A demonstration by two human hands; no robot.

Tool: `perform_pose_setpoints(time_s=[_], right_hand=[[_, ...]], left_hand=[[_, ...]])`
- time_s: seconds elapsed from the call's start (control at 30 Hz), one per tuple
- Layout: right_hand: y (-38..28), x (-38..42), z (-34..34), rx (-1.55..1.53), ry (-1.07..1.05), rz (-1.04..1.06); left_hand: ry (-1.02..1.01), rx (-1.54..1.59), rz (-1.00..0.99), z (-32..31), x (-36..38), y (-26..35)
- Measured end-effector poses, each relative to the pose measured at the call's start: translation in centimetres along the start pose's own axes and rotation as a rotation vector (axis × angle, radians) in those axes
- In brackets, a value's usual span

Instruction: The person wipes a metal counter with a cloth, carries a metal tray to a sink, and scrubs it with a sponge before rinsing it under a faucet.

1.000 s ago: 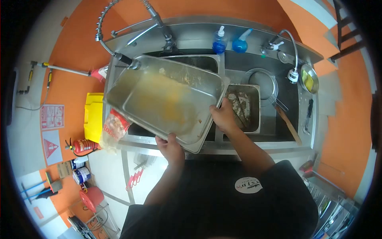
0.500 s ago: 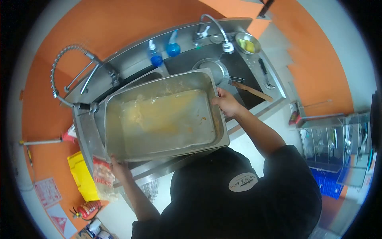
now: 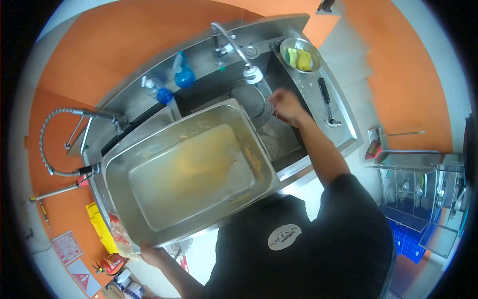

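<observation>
A large deep metal tray [image 3: 191, 172] with cloudy yellowish liquid and residue rests tilted across the sink front. My left hand [image 3: 150, 253] grips its lower left rim, with the fingers partly hidden. My right hand [image 3: 286, 107] is off the tray, over the right basin [image 3: 291, 142]. Its fingers are curled together beside a round wire strainer [image 3: 247, 101]; what they hold, if anything, is too small to make out. The white spray head of a faucet [image 3: 253, 74] hangs above the strainer.
Two blue-liquid bottles [image 3: 184, 77] [image 3: 164, 95] stand behind the tray. A metal bowl [image 3: 314, 51] with yellow-green sponges and a black-handled tool [image 3: 325, 94] lie on the right ledge. A spring faucet [image 3: 45, 142] is at left, a plastic bag [image 3: 119, 234] below it.
My right hand has let go of the tray's right side and moved over the basin. The tray sits lower and left in view. The wooden stick by the strainer is no longer visible.
</observation>
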State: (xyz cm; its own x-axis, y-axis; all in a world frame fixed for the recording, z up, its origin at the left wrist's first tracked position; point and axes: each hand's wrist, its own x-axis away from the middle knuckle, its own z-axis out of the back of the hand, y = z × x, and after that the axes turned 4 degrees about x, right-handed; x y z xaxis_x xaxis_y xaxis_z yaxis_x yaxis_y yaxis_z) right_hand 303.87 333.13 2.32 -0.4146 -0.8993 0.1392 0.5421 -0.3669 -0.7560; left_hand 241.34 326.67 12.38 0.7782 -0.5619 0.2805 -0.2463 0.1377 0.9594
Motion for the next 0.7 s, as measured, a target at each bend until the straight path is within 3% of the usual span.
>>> perform_pose_setpoints(time_s=[0.03,0.07,0.1,0.17,0.2,0.27,0.37,0.43,0.47,0.53,0.57,0.63,0.7], right_hand=[[0.9,-3.5,2.0,0.216,0.444,0.138],[1.2,-6.9,4.8,0.248,0.624,-0.029],[4.4,-11.4,7.5,0.349,0.656,-0.095],[5.3,-15.0,11.2,0.634,0.457,-0.275],[7.0,-17.3,11.3,0.628,0.443,-0.272],[9.2,-20.8,10.7,0.807,-0.023,-0.261],[8.0,-20.1,9.8,0.850,-0.009,-0.224],[10.7,-21.7,8.5,0.878,-0.004,-0.215],[11.8,-22.4,8.4,0.909,0.011,-0.204],[12.2,-22.9,9.7,0.751,-0.025,-0.205],[11.6,-22.7,10.3,0.595,-0.063,-0.211],[9.4,-21.3,12.4,0.581,-0.103,-0.202],[8.8,-21.0,12.5,0.568,-0.155,-0.194]], left_hand=[[0.101,0.005,-0.059,0.5,0.4,-0.7],[0.108,-0.018,-0.072,-0.6,2.8,-0.2],[0.160,-0.042,-0.132,-2.2,6.1,0.8],[0.219,-0.078,-0.202,-2.9,8.1,1.0],[0.218,-0.062,-0.181,-1.7,7.0,0.3],[0.234,-0.047,-0.165,-2.6,8.8,0.4],[0.126,-0.158,-0.165,-5.1,12.1,0.8],[0.315,-0.116,-0.187,-4.2,10.1,-0.6],[0.317,-0.114,-0.189,-2.9,8.9,-1.2],[0.293,-0.542,-0.319,-0.1,7.0,-1.8],[0.297,-0.538,-0.323,-1.7,8.5,-1.1],[0.283,-0.220,-0.231,-4.5,11.2,-0.1],[0.238,-0.280,-0.246,-3.7,10.9,-0.2]])
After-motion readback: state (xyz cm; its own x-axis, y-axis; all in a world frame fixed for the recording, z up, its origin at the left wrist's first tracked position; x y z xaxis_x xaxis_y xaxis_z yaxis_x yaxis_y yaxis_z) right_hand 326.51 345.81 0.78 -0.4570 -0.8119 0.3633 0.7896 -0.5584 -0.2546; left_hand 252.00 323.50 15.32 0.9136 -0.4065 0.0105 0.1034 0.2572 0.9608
